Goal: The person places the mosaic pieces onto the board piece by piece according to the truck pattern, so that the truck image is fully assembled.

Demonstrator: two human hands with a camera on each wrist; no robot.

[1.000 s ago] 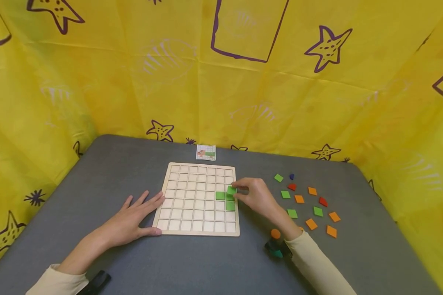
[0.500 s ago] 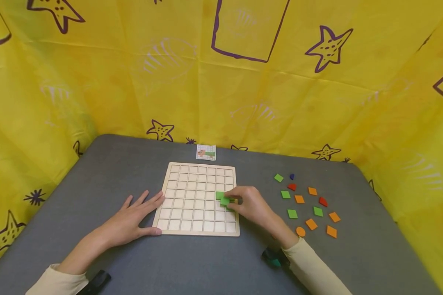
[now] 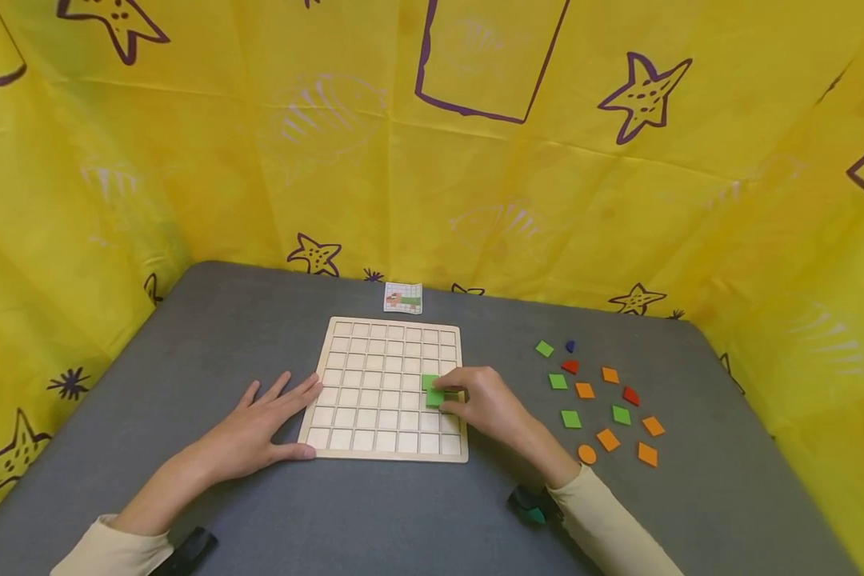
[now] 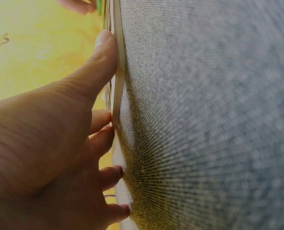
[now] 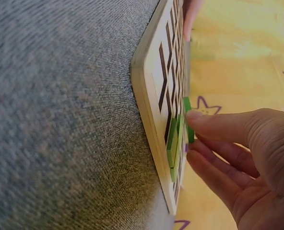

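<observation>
A pale wooden grid board (image 3: 360, 420) lies on the grey table. My right hand (image 3: 490, 404) pinches a green square tile (image 3: 434, 398) between thumb and fingers, over the board's right part. In the right wrist view this green tile (image 5: 188, 120) stands above the board, with other green tiles (image 5: 171, 148) below it. Just behind the held tile, another green tile (image 3: 428, 382) sits in a cell; those in the right column are mostly hidden by my hand. My left hand (image 3: 259, 432) lies spread, its thumb and fingertips touching the board's left edge.
Right of the board lie loose pieces: several green squares (image 3: 571, 419), several orange squares (image 3: 608, 440), an orange circle (image 3: 586, 454), two red pieces (image 3: 630, 395) and a blue piece (image 3: 570, 346). A small picture card (image 3: 403, 298) lies behind the board. A yellow patterned cloth (image 3: 403, 160) surrounds the table.
My right hand has moved the pinched green tile from the right column leftward and toward me, to the cell in front of the neighbouring green tile. My left hand has stayed in place.
</observation>
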